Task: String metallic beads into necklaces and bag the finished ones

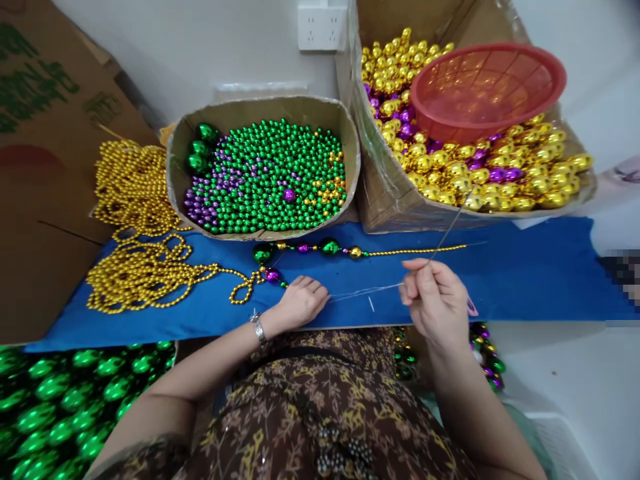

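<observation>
My left hand (300,301) rests on the blue cloth (525,273), fingers curled and pinched on a thin thread (363,291). My right hand (434,298) is closed on a long thin needle (450,229) that points up and to the right, with the thread running between both hands. Just beyond the hands lies a bead strand (350,251) with large green, purple and gold beads, continuing in small gold beads to the right. Near my left hand the strand loops back past a purple bead (272,275) into a pile of gold bead strings (135,273).
A cardboard box (353,143) of small green, purple and gold beads stands behind the cloth. To its right is a box of large gold and purple beads (480,170) with a red plastic basket (487,87) on top. Large green beads (65,407) fill a container at lower left.
</observation>
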`<action>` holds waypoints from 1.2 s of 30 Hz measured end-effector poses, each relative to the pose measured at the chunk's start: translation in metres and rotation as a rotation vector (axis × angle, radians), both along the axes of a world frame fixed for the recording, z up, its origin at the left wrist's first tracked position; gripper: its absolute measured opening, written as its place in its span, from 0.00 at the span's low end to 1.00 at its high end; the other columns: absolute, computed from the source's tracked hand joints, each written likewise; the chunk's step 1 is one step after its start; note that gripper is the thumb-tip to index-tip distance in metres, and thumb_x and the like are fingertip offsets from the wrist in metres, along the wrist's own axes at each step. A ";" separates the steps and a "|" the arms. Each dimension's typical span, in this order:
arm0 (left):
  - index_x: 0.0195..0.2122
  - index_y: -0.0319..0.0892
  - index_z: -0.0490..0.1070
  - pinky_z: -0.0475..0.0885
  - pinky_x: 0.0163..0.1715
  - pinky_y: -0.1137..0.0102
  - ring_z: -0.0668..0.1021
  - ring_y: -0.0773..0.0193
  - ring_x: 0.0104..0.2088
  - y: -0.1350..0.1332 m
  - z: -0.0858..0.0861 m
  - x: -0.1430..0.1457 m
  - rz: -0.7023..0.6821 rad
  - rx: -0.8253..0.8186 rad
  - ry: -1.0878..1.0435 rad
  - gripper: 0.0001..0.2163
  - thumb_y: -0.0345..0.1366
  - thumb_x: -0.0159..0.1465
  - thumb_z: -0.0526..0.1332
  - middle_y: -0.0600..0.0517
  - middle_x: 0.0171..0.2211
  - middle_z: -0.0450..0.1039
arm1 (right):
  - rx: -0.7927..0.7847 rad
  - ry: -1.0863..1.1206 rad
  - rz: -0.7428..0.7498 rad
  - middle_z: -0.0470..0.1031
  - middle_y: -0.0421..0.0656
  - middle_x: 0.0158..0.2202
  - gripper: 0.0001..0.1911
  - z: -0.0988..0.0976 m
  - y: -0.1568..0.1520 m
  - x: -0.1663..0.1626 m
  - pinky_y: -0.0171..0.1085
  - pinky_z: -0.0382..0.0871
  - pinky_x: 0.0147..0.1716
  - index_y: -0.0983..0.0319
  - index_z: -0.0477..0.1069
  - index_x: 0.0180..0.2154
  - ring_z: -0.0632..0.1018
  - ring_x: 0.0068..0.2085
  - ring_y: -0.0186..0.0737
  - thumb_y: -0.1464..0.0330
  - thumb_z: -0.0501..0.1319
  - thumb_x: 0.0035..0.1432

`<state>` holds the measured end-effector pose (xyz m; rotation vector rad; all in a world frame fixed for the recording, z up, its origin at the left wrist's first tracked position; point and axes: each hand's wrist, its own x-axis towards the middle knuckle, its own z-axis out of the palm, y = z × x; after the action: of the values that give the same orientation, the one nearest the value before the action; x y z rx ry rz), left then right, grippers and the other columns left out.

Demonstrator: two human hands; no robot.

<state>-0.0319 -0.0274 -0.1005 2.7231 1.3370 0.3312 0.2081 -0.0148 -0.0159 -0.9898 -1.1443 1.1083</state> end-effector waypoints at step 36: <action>0.44 0.41 0.73 0.60 0.58 0.45 0.73 0.50 0.53 -0.013 0.010 -0.063 0.074 0.106 0.068 0.09 0.32 0.66 0.56 0.43 0.47 0.75 | 0.095 0.066 -0.237 0.60 0.35 0.18 0.09 0.008 0.007 0.022 0.29 0.56 0.20 0.60 0.76 0.36 0.61 0.21 0.28 0.61 0.65 0.58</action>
<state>-0.0946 -0.0399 -0.0906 2.7996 1.4810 0.3275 0.2303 -0.0077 -0.0083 -0.9800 -0.9892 0.8829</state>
